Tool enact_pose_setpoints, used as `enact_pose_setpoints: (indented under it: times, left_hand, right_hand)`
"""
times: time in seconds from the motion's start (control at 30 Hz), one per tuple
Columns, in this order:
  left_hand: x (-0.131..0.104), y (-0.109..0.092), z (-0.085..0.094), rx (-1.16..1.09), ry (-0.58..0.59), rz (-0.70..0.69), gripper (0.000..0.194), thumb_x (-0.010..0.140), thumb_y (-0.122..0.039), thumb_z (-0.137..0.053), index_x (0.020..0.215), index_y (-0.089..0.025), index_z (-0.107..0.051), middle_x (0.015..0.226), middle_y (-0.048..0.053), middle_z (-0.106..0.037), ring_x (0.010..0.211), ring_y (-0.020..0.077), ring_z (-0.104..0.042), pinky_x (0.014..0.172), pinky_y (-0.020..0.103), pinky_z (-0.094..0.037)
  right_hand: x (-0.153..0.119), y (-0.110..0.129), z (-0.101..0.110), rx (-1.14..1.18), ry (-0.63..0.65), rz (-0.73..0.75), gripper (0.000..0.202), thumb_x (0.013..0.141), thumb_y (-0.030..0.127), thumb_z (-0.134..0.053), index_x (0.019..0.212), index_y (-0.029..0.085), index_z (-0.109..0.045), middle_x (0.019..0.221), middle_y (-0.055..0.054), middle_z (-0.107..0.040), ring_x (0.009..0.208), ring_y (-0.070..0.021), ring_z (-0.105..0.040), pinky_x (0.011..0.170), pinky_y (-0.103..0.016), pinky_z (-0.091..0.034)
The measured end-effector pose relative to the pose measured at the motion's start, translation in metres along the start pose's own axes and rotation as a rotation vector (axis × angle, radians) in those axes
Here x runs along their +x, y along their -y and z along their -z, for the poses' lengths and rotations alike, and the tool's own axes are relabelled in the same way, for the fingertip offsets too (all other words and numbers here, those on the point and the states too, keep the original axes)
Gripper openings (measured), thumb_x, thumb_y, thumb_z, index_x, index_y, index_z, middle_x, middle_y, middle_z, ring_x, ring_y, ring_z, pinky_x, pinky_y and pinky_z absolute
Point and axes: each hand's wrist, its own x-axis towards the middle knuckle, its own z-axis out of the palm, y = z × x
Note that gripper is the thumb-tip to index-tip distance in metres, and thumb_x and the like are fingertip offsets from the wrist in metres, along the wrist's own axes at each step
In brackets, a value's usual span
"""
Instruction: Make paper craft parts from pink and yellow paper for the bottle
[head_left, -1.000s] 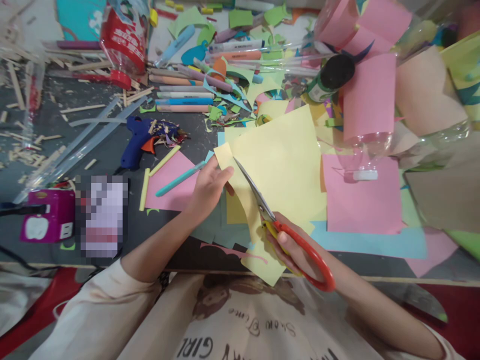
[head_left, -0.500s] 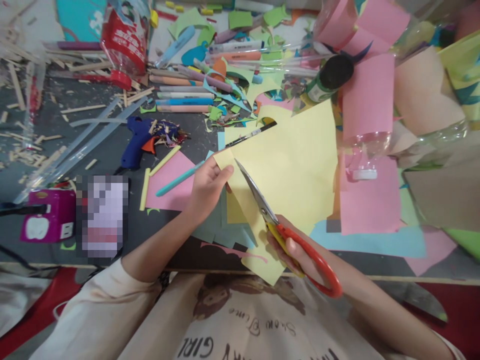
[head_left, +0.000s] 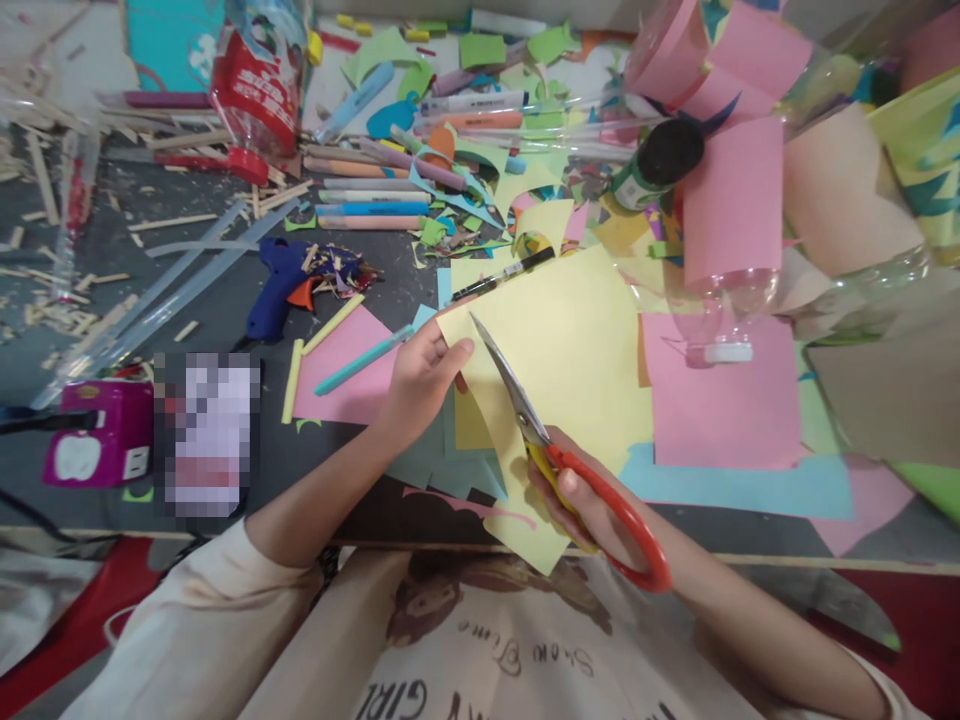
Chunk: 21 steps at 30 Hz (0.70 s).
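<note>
A pale yellow sheet of paper is pinched at its left edge by my left hand, thumb on top. My right hand is closed round the scissors, which have one red and one yellow handle. Their blades look nearly closed and point up and left across the sheet, the tip close to my left thumb. Below the blades, a strip of yellow paper hangs over the table's front edge. A black pen lies just beyond the sheet, and a teal marker lies on pink paper left of my left hand.
A blue glue gun, a phone and a purple box lie at the left. Markers and paper scraps crowd the back, near a red-labelled bottle. At the right are a pink-wrapped bottle and a black-capped bottle.
The yellow sheet has turned, its right side swinging left and uncovering more of the pink paper and scraps beside it. The scissors have shifted slightly left. Both grips are unchanged.
</note>
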Motion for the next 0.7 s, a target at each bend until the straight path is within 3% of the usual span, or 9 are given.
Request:
enact_pose_setpoints:
  times: [0.13, 0.23, 0.43, 0.7]
  left_hand:
    - [0.0, 0.0, 0.001, -0.004, 0.003, 0.01, 0.04, 0.076, -0.031, -0.062, 0.114, -0.018, -0.064, 0.076, 0.0, -0.067, 0.056, 0.0092, -0.054, 0.046, 0.018, -0.042]
    - [0.002, 0.004, 0.003, -0.045, -0.013, 0.017, 0.041, 0.073, -0.03, -0.065, 0.113, -0.02, -0.061, 0.071, -0.001, -0.066, 0.055, 0.0101, -0.055, 0.048, 0.019, -0.043]
    - [0.007, 0.01, 0.004, -0.118, -0.06, 0.047, 0.023, 0.069, -0.033, -0.069, 0.082, -0.022, -0.053, 0.052, -0.007, -0.049, 0.046, 0.0096, -0.05, 0.044, 0.019, -0.038]
    - [0.006, 0.013, 0.005, -0.079, -0.071, 0.065, 0.024, 0.075, -0.039, -0.065, 0.067, -0.018, -0.057, 0.056, -0.003, -0.052, 0.05, 0.0087, -0.046, 0.047, 0.021, -0.038]
  right_hand:
    - [0.003, 0.005, -0.003, 0.091, -0.014, -0.015, 0.05, 0.086, 0.074, -0.046, 0.089, 0.025, -0.038, 0.055, 0.012, -0.024, 0.042, -0.0054, -0.021, 0.037, -0.022, -0.019]
    - [0.002, 0.002, -0.002, 0.103, -0.007, -0.028, 0.047, 0.088, 0.071, -0.046, 0.09, 0.025, -0.038, 0.056, 0.012, -0.024, 0.043, -0.0054, -0.021, 0.038, -0.022, -0.018]
    - [0.0, -0.002, 0.002, -0.029, -0.009, 0.021, 0.045, 0.092, 0.068, -0.042, 0.094, 0.024, -0.042, 0.063, 0.008, -0.035, 0.046, -0.0059, -0.024, 0.041, -0.024, -0.021]
    - [-0.002, 0.001, 0.0, -0.062, 0.025, 0.036, 0.046, 0.092, 0.07, -0.035, 0.1, 0.025, -0.042, 0.065, 0.007, -0.038, 0.048, -0.0082, -0.026, 0.046, -0.026, -0.028]
